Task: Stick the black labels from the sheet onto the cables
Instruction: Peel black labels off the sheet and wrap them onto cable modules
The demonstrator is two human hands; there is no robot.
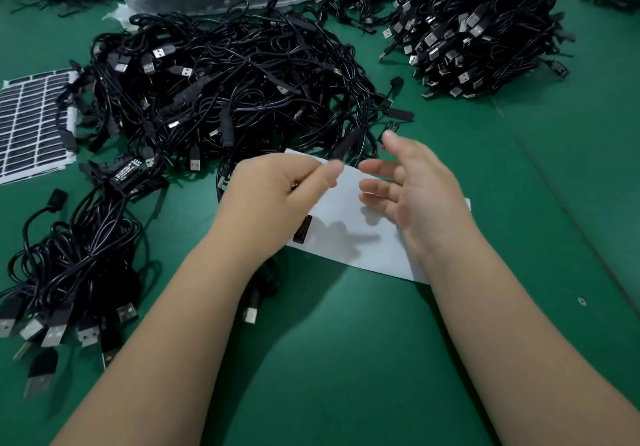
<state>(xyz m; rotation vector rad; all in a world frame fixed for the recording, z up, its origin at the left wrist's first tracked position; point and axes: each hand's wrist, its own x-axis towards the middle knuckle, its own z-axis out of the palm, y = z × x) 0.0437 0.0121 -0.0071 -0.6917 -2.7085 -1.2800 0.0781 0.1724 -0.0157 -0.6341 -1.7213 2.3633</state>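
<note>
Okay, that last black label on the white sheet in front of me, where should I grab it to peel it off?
Probably the black label's lower short end, beside the white backing sheet's near-left edge. It's a narrow strip lying flat, so lift that end with a fingernail from the sheet's open left edge, then peel along its length.

A white backing sheet lies on the green desk; one black label sits at its left edge; the left hand pinches its top edge; the right hand hovers open above it; the tangled cables lie behind it.
</note>
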